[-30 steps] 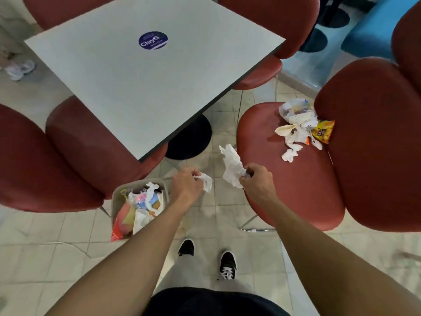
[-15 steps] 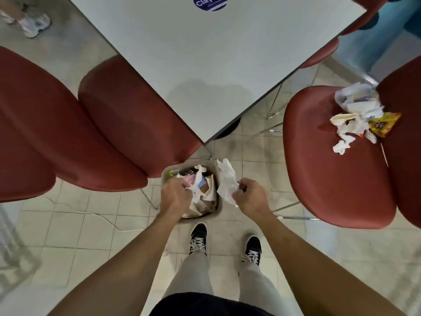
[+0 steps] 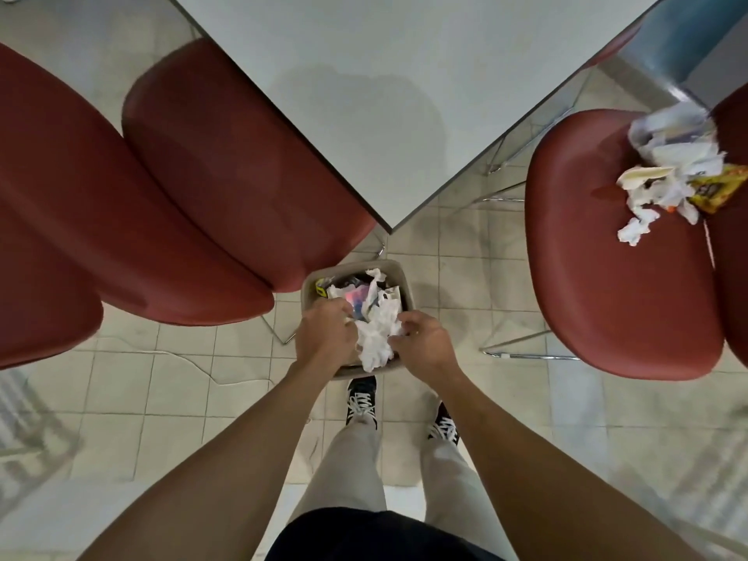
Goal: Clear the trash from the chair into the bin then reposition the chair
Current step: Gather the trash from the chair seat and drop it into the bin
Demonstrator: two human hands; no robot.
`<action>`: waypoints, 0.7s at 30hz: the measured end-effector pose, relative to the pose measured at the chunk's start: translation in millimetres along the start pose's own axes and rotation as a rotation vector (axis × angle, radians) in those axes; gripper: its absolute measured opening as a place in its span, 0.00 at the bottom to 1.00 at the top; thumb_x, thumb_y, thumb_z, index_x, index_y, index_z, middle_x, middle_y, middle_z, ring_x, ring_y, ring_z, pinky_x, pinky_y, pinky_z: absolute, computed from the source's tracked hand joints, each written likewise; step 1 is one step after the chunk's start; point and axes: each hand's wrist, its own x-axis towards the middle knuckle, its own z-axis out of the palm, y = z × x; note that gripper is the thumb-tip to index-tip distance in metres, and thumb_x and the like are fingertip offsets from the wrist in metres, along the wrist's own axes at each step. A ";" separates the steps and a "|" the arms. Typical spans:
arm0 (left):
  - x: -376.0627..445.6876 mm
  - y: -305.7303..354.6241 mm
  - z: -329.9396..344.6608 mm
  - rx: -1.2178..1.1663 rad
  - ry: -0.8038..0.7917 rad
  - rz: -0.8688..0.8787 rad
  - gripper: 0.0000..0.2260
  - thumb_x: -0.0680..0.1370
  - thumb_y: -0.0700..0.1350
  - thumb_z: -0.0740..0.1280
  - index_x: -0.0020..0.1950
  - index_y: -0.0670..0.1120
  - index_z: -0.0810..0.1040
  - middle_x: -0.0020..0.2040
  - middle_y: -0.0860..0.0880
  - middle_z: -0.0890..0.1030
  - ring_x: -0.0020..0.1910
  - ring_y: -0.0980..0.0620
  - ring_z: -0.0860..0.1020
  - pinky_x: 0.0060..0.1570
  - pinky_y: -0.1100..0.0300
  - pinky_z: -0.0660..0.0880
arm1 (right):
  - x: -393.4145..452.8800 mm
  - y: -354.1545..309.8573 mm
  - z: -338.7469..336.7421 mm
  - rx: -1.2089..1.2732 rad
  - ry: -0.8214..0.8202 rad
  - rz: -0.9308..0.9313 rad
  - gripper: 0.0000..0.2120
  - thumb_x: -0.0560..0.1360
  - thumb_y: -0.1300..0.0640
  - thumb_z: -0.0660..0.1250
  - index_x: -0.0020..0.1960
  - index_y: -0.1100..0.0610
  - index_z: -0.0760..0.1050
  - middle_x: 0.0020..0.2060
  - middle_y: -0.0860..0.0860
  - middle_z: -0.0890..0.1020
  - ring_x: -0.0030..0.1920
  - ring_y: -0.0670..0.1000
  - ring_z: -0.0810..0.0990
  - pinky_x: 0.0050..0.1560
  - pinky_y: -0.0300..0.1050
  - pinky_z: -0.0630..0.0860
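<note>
i look straight down at a tiled floor [image 3: 506, 285]. a grey table [image 3: 384, 95] comes to a corner point just beyond a small bin [image 3: 398, 273] that stands on the floor in front of my shoes. a red chair on the left [image 3: 226, 172] has its seat edge just beside the bin's left rim. the chair [image 3: 607, 277] on the right stands well apart from the bin, with bare tiles between them. trash [image 3: 672, 176], mostly crumpled paper with a yellow wrapper, is heaped at the back of its seat against the backrest. both arms reach down over the bin. my left hand [image 3: 324, 334] has its fingers curled at the bin's contents; i cannot tell whether it holds anything. my right hand [image 3: 425, 342] has loosely bent fingers that touch a white tissue [image 3: 374, 338] on top of the full bin.
</note>
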 end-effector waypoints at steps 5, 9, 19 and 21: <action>-4.4 23.7 -1.3 -0.033 -0.017 0.102 0.05 0.71 0.44 0.63 0.41 0.49 0.79 0.45 0.47 0.80 0.43 0.45 0.77 0.38 0.56 0.70 | -7.5 0.1 -32.7 -0.015 0.058 -0.027 0.14 0.71 0.61 0.71 0.57 0.57 0.78 0.48 0.48 0.78 0.49 0.47 0.78 0.42 0.27 0.68; -8.8 58.0 9.3 0.002 -0.083 0.167 0.07 0.71 0.45 0.68 0.48 0.51 0.82 0.49 0.47 0.80 0.48 0.46 0.78 0.46 0.56 0.72 | -17.1 8.8 -72.4 -0.007 0.070 -0.038 0.13 0.72 0.59 0.72 0.56 0.56 0.78 0.49 0.51 0.76 0.40 0.46 0.76 0.37 0.31 0.69; -49.8 189.4 58.5 0.050 -0.094 0.367 0.12 0.73 0.43 0.67 0.57 0.48 0.80 0.57 0.45 0.77 0.56 0.46 0.76 0.57 0.57 0.72 | -40.7 40.4 -218.5 -0.104 0.215 -0.131 0.18 0.73 0.55 0.69 0.62 0.54 0.76 0.59 0.54 0.78 0.50 0.48 0.77 0.48 0.37 0.69; -57.0 215.1 69.1 0.053 -0.085 0.400 0.11 0.74 0.45 0.68 0.56 0.50 0.79 0.56 0.47 0.77 0.53 0.47 0.77 0.56 0.56 0.73 | -42.0 45.6 -246.5 -0.105 0.251 -0.136 0.18 0.72 0.54 0.70 0.61 0.54 0.77 0.55 0.52 0.78 0.47 0.48 0.76 0.48 0.37 0.70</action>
